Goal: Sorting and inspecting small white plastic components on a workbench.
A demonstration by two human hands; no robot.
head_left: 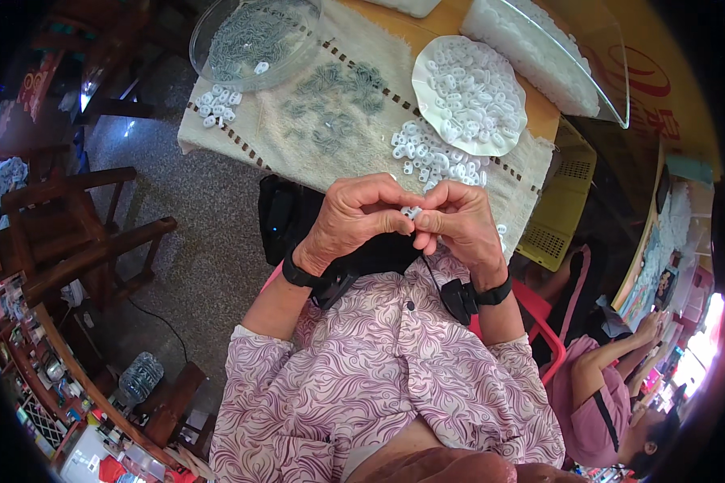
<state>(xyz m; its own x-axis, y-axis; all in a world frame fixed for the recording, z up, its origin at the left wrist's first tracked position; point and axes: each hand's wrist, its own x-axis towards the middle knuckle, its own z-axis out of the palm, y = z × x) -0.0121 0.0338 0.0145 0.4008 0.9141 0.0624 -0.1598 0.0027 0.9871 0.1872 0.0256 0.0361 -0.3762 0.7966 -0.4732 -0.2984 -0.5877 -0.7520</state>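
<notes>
My left hand [353, 216] and my right hand [462, 224] meet at the table's near edge, fingertips pinched together on one small white plastic piece with two holes [412, 212]. Fingers partly cover it. Just beyond them, many similar white pieces [437, 158] lie loose on the beige cloth [254, 133]. More are heaped on a white plate with a wavy rim [506, 148]. Small grey coiled bits, which look like springs [334, 92], are scattered across the cloth's middle. Others fill a clear round dish [200, 50] at the far left, beside a small cluster of white pieces [217, 105].
A clear bin of white pieces [532, 60] stands at the far right, near a yellow cardboard box [660, 72]. A yellow crate [557, 213] sits right of the table. Another person in a pink shirt [592, 378] works at the right. Wooden furniture [80, 233] stands left.
</notes>
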